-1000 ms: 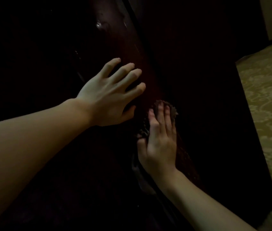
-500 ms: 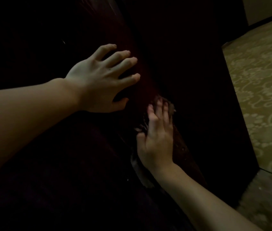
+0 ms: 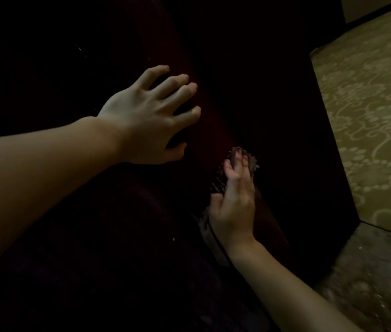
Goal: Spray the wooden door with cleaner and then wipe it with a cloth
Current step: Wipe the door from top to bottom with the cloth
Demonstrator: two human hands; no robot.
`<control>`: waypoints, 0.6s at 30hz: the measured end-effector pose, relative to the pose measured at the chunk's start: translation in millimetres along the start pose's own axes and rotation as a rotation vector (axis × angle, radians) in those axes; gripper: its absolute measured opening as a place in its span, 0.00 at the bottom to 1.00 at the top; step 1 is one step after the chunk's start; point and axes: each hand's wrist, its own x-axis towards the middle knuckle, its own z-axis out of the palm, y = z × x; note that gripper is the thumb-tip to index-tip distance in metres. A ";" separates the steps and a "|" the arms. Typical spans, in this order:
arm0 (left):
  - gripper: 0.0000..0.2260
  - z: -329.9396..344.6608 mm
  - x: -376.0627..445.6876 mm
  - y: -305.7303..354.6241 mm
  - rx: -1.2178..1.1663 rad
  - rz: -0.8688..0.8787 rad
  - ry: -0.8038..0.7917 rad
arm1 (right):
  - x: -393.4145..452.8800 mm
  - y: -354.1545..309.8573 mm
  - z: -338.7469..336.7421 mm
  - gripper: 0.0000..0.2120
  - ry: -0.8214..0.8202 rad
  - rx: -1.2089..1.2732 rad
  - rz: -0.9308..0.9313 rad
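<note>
One door [image 3: 249, 92], dark wood, fills most of the view. Two hands: left hand [image 3: 149, 121] with fingers spread on the door's face, left of its edge; right hand [image 3: 235, 207] lower down, at the door's edge. One cloth [image 3: 252, 161], under the right hand's straight fingers, against the door. One patterned carpet [image 3: 369, 116] right of the door. One strip of pale stone floor [image 3: 369, 283] below the carpet, at the door's foot.
</note>
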 end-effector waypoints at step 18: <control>0.37 3.0 1.3 67.2 -0.015 0.131 -0.099 | -10.7 -3.1 8.2 0.23 0.101 0.027 0.052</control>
